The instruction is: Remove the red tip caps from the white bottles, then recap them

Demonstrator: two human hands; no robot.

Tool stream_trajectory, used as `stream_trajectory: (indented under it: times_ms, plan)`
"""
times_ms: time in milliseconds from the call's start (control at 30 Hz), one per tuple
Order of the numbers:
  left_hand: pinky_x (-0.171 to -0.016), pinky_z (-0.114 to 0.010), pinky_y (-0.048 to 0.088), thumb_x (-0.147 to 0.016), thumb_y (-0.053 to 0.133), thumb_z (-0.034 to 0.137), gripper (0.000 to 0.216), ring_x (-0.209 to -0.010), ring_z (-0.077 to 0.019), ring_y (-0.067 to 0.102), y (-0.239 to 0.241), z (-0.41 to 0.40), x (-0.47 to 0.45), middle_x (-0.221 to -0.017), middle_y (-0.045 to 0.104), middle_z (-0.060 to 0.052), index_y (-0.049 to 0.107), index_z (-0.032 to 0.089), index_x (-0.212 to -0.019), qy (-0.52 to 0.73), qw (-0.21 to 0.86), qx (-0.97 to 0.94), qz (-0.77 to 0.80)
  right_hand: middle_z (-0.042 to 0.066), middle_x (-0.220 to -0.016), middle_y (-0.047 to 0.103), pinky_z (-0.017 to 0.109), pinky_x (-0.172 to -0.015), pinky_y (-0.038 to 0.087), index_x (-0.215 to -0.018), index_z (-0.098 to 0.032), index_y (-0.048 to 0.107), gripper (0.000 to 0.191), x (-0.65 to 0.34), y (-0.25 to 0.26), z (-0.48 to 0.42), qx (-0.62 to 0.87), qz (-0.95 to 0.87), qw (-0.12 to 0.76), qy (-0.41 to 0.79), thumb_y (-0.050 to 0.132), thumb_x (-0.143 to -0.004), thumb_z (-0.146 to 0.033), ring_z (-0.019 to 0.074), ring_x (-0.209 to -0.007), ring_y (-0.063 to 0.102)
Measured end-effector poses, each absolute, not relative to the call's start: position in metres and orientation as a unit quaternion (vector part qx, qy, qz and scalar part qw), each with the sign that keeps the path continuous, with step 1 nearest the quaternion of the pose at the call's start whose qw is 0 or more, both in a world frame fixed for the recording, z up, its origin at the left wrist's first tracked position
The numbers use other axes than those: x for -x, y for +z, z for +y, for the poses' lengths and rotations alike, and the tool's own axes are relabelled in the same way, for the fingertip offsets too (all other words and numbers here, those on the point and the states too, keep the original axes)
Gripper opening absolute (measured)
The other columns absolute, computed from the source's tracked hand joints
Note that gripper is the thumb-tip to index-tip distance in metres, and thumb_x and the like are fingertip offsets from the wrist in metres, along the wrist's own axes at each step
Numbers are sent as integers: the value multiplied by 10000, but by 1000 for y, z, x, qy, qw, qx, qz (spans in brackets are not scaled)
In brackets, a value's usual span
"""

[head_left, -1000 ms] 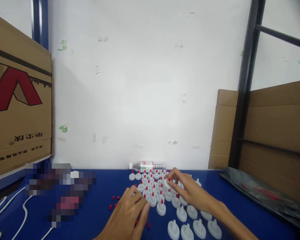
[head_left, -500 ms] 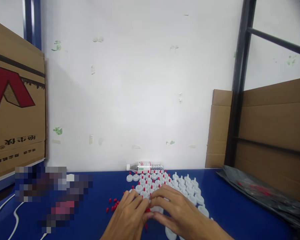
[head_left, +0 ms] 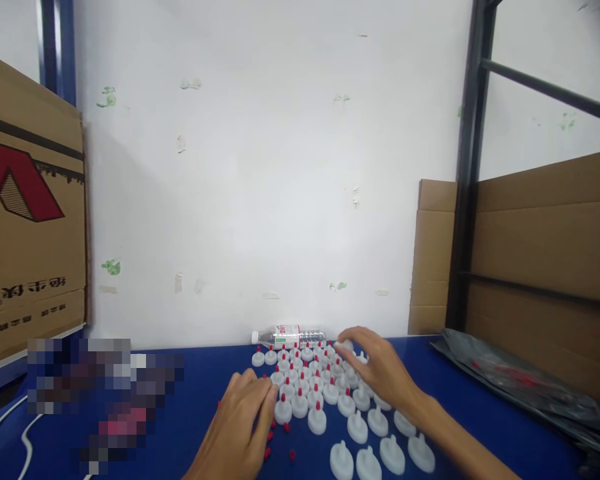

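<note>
Looks like a workshop here: white caps point(head_left: 300, 405) ranked across a blue counter point(head_left: 180, 407), printed carton point(head_left: 35, 257), metal frame point(head_left: 466, 180)!

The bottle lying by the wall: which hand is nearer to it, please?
Right. The right hand is close to the base end of the bottle; the left hand is farther, toward the camera.

A white wall point(head_left: 270, 187) fills most of what I see ahead, marked with green patches point(head_left: 111, 267) and pale, tape-like scraps point(head_left: 179, 283); the light on it is soft, greyer towards the left; a blue surface point(head_left: 165, 427) meets its foot; to the right rises a dark metal frame point(head_left: 467, 153) with brown cardboard point(head_left: 540, 233) beside it; at left, a printed carton point(head_left: 35, 247) partly hides a blue post point(head_left: 57, 53).
</note>
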State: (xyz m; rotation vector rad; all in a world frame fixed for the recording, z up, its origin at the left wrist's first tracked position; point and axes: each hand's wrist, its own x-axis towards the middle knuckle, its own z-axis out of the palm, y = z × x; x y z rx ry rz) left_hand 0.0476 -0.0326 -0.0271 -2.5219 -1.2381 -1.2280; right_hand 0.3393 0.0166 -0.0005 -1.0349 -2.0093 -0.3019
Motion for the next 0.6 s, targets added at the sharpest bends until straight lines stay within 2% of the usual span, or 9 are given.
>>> stream_trajectory:
  times_ms: [100,267,433,600]
  plan:
    - [-823,-322,459,-1051,391,288,326,-772,-172,575,-19,-38,-54,-783,634,16,528,215,-764,-356,-11,853,-382,72,-1027,685,372,-856,520,-1013,-229,626,221,-365,-6,38,501,-748,421,-112,494,-1011,-407,234,-945,660]
    - [-834,-300,447,-919,601,149,70,-910,-190,567,-36,-34,-66,-949,678,-8,610,218,-921,-279,-1,913,-299,78,-906,698,365,-775,504,-962,-216,672,264,-392,-22,63,555,-725,394,-104,474,-977,-390,243,-837,668]
    - [-840,-321,416,-760,721,42,311,-983,-222,539,-61,-20,-67,-1036,655,-5,647,259,-971,-256,66,920,-288,68,-866,766,354,-775,488,-926,-224,745,263,-406,-28,72,588,-724,349,-94,505,-929,-332,260,-832,703]
    - [-862,-328,408,-797,707,67,288,-1013,-221,536,-65,-18,-62,-1063,643,12,648,282,-979,-222,44,924,-310,97,-900,786,359,-786,481,-962,-194,778,319,-415,-32,76,608,-721,316,-103,485,-930,-317,282,-845,715]
